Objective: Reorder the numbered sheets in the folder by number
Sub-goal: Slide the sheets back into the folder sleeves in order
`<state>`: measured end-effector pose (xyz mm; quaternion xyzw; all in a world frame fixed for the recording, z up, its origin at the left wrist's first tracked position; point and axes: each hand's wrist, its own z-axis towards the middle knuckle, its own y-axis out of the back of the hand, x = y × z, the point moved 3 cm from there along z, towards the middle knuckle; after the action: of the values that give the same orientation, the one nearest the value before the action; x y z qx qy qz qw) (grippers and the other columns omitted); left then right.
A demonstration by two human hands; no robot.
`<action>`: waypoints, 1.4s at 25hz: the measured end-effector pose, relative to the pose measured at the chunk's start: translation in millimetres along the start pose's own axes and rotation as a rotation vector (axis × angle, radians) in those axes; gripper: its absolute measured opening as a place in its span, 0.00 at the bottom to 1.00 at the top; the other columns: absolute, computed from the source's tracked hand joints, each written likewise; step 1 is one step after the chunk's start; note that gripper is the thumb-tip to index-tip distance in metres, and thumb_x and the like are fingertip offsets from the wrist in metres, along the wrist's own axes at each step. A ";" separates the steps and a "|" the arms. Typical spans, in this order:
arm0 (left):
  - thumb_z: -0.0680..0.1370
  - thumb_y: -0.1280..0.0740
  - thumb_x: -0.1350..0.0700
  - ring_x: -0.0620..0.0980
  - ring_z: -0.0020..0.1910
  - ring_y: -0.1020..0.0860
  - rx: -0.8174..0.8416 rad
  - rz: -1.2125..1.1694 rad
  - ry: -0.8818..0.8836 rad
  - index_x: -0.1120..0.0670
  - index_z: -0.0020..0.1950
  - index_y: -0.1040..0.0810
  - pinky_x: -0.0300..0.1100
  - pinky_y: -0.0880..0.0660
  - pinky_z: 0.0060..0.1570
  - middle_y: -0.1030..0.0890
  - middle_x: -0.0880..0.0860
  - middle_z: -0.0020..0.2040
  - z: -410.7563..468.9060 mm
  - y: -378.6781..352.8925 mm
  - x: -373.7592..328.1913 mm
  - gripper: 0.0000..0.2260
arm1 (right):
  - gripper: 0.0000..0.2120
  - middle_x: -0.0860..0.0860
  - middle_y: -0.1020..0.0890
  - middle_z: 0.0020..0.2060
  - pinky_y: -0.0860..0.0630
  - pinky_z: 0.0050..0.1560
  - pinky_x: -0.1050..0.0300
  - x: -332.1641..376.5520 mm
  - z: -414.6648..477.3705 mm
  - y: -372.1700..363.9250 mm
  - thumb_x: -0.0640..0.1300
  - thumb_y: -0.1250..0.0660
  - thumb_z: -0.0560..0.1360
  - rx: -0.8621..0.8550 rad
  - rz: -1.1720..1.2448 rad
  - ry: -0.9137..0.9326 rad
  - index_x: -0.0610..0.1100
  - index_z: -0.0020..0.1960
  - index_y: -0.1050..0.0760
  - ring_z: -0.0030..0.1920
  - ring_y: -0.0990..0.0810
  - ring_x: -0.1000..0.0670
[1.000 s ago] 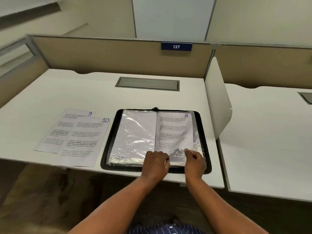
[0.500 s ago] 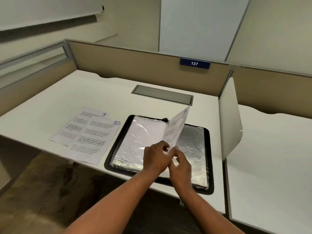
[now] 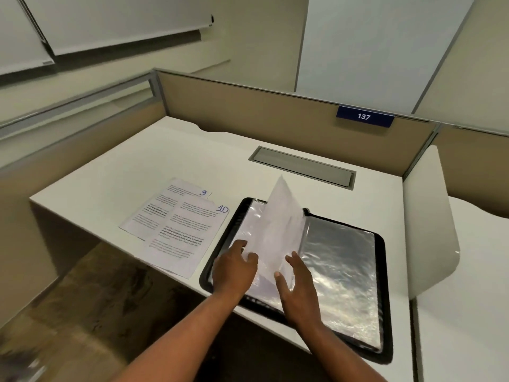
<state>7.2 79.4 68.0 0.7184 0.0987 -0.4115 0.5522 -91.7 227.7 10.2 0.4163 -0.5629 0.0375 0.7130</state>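
A black folder (image 3: 384,271) lies open on the white desk, its clear sleeves shining. Over its middle a loose white sheet (image 3: 281,224) stands tilted, blank side toward me, its number hidden. My left hand (image 3: 234,271) pinches that sheet's lower left edge above the folder's left page. My right hand (image 3: 298,288) is beside the sheet's near edge, fingers straight, gripping nothing. Left of the folder two printed sheets lie flat and overlapping: sheet 10 (image 3: 187,232) on top, sheet 9 (image 3: 170,199) partly under it.
A white side divider (image 3: 429,216) stands right of the folder. A grey cable hatch (image 3: 303,165) is set in the desk behind it. The tan back partition carries a blue label 137 (image 3: 365,116). The folder's near edge reaches the desk's front edge.
The sheet marked 8 came out of the right sleeve and swung up and leftward. My right hand let go of it and opened. The view turned left.
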 end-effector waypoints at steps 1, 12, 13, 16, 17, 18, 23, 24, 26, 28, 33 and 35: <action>0.78 0.35 0.47 0.53 0.56 0.19 0.016 0.007 0.004 0.45 0.68 0.25 0.45 0.24 0.54 0.18 0.48 0.59 4.4 1.8 6.1 0.18 | 0.27 0.61 0.39 0.79 0.39 0.78 0.50 -4.5 10.7 -6.0 0.60 0.36 0.81 0.027 -0.061 -0.006 0.56 0.78 0.36 0.79 0.41 0.56; 0.80 0.39 0.44 0.48 0.82 0.50 0.290 0.298 -0.342 0.45 0.82 0.53 0.48 0.48 0.80 0.51 0.48 0.83 79.0 -4.3 95.7 0.35 | 0.40 0.56 0.58 0.82 0.60 0.81 0.47 -4.8 56.7 -86.9 0.72 0.57 0.77 0.149 -0.612 -0.033 0.54 0.83 0.52 0.82 0.58 0.55; 0.81 0.40 0.43 0.48 0.82 0.55 0.312 0.346 -0.389 0.45 0.82 0.55 0.49 0.54 0.80 0.55 0.48 0.83 83.0 -4.9 99.5 0.35 | 0.40 0.56 0.59 0.82 0.62 0.81 0.47 -2.0 56.7 -90.1 0.72 0.58 0.77 0.141 -0.643 -0.040 0.54 0.83 0.53 0.82 0.60 0.55; 0.81 0.43 0.42 0.48 0.81 0.64 0.391 0.456 -0.497 0.46 0.83 0.59 0.51 0.64 0.79 0.63 0.49 0.82 94.8 -3.4 113.7 0.36 | 0.41 0.56 0.64 0.81 0.68 0.79 0.48 6.4 55.0 -103.8 0.73 0.60 0.77 0.135 -0.688 -0.061 0.54 0.84 0.57 0.81 0.65 0.56; 0.81 0.43 0.41 0.49 0.80 0.66 0.413 0.488 -0.524 0.46 0.83 0.60 0.52 0.65 0.79 0.65 0.49 0.82 99.2 -2.1 118.0 0.36 | 0.41 0.56 0.65 0.81 0.68 0.79 0.47 9.0 54.9 -108.8 0.74 0.60 0.77 0.123 -0.695 -0.068 0.54 0.84 0.58 0.81 0.66 0.55; 0.82 0.44 0.40 0.49 0.80 0.67 0.430 0.516 -0.547 0.46 0.83 0.60 0.54 0.64 0.79 0.66 0.49 0.82 103.0 1.4 120.7 0.36 | 0.41 0.56 0.66 0.81 0.68 0.80 0.46 12.2 54.4 -113.5 0.74 0.60 0.77 0.106 -0.701 -0.075 0.54 0.84 0.58 0.81 0.66 0.55; 0.81 0.45 0.39 0.51 0.80 0.66 0.435 0.557 -0.610 0.46 0.82 0.60 0.52 0.67 0.77 0.66 0.50 0.80 118.4 20.2 133.7 0.36 | 0.40 0.56 0.70 0.80 0.69 0.79 0.45 40.3 51.7 -132.5 0.73 0.54 0.79 0.077 -0.727 -0.113 0.56 0.83 0.61 0.80 0.69 0.54; 0.80 0.44 0.39 0.52 0.81 0.61 0.409 0.561 -0.627 0.46 0.83 0.56 0.52 0.64 0.78 0.61 0.51 0.82 119.0 23.9 136.0 0.36 | 0.40 0.56 0.70 0.80 0.70 0.79 0.45 46.2 50.1 -135.3 0.73 0.53 0.79 0.075 -0.721 -0.111 0.56 0.83 0.62 0.80 0.69 0.54; 0.76 0.43 0.37 0.55 0.81 0.49 0.422 0.566 -0.596 0.48 0.82 0.46 0.55 0.57 0.75 0.49 0.54 0.83 115.2 31.7 143.1 0.36 | 0.41 0.55 0.68 0.81 0.69 0.79 0.44 56.7 46.6 -137.5 0.73 0.52 0.79 0.071 -0.708 -0.102 0.55 0.83 0.60 0.81 0.68 0.53; 0.78 0.44 0.36 0.53 0.82 0.57 0.399 0.579 -0.614 0.48 0.83 0.50 0.55 0.61 0.75 0.53 0.53 0.83 114.9 39.1 140.1 0.36 | 0.41 0.54 0.66 0.81 0.68 0.79 0.42 65.1 47.2 -135.1 0.73 0.51 0.79 0.092 -0.702 -0.081 0.54 0.84 0.58 0.81 0.65 0.51; 0.81 0.44 0.36 0.48 0.78 0.72 0.360 0.568 -0.590 0.45 0.82 0.62 0.52 0.71 0.76 0.69 0.48 0.80 109.4 74.3 135.8 0.37 | 0.42 0.52 0.64 0.82 0.66 0.79 0.42 87.8 47.2 -133.2 0.72 0.50 0.78 0.117 -0.680 -0.062 0.52 0.84 0.58 0.82 0.64 0.49; 0.82 0.44 0.37 0.49 0.78 0.71 0.385 0.603 -0.548 0.46 0.82 0.62 0.53 0.70 0.76 0.68 0.49 0.80 100.7 86.2 149.7 0.37 | 0.43 0.52 0.64 0.82 0.65 0.80 0.40 93.7 35.6 -146.0 0.73 0.51 0.77 0.151 -0.668 -0.043 0.53 0.84 0.58 0.82 0.64 0.49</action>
<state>106.1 -87.5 19.4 0.6690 -0.3434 -0.4180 0.5096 -8.9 71.2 8.6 0.6300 -0.4060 -0.1653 0.6410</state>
